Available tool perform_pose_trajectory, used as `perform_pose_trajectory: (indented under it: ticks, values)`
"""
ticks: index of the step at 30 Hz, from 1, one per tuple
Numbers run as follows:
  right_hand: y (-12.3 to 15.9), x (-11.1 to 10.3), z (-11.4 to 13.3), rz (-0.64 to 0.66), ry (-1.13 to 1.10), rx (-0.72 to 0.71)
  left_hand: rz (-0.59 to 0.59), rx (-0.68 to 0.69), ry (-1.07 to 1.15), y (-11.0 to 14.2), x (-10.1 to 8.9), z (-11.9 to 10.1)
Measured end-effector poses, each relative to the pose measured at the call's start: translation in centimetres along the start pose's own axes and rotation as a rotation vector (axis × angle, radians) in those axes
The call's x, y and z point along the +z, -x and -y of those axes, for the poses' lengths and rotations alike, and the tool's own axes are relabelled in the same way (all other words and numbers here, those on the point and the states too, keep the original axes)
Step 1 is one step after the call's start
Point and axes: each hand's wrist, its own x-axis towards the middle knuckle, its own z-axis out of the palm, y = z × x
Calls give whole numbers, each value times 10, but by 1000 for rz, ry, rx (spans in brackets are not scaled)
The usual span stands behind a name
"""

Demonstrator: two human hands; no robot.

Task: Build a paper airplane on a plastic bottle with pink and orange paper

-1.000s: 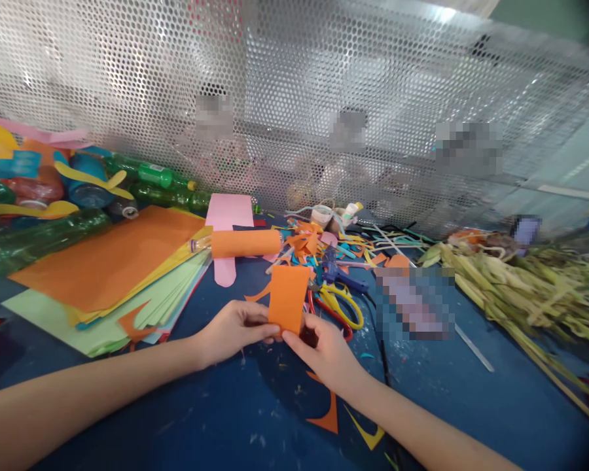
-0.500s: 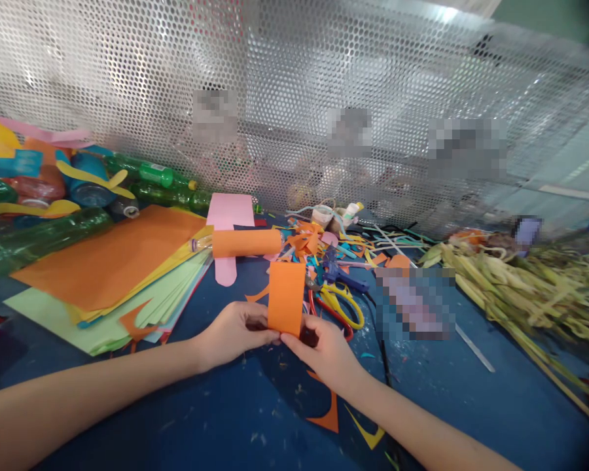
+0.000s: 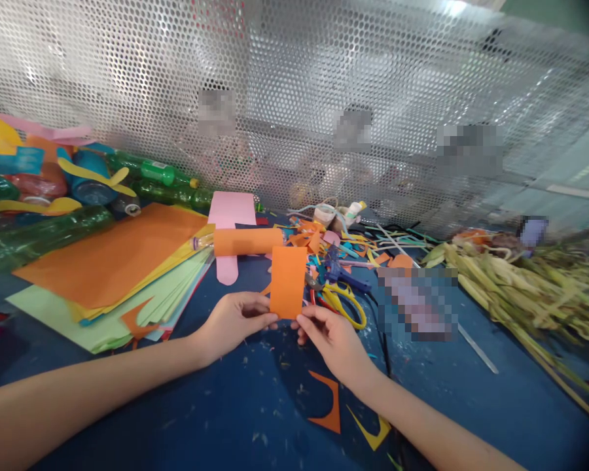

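Note:
An orange rectangle of paper [image 3: 288,282] stands upright between my two hands, above the blue table. My left hand [image 3: 238,322] pinches its lower left corner between thumb and fingers. My right hand [image 3: 331,337] grips the lower right corner the same way. Behind the paper lies a bottle wrapped in orange paper [image 3: 248,242], resting across a pink paper cutout [image 3: 232,208]. To the right of the paper are yellow-handled scissors [image 3: 348,306], a red-handled pair partly hidden by my right hand, and a blue glue gun [image 3: 348,278].
Coloured paper sheets [image 3: 112,261] are stacked at the left, with green plastic bottles [image 3: 44,239] behind. Paper scraps [image 3: 314,235] heap up in the middle. Dried husks [image 3: 525,281] lie at the right. An orange offcut [image 3: 331,405] is near the front. A perforated silvery screen [image 3: 294,98] stands behind.
Both hands have raised the orange paper slightly away from me. It now faces me flatter, and the right-hand fingers have shifted to its lower right corner.

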Motion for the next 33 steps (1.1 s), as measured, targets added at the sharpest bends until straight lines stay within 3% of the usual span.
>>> perform_pose_trajectory:
  ticks: [16,23,28,33]
  values:
    - [0,-1,-4,-58,97,-42,-11,-61,14,1,1,2]
    - [5,1,-7,31,196,-110,188,89,-69,5,-3,-5]
    - [4,0,-8,-38,233,-115,72,49,-293,4,-6,-7]
    - [0,-3,-8,-78,165,-108,56,-1,-249,2,-6,-5]
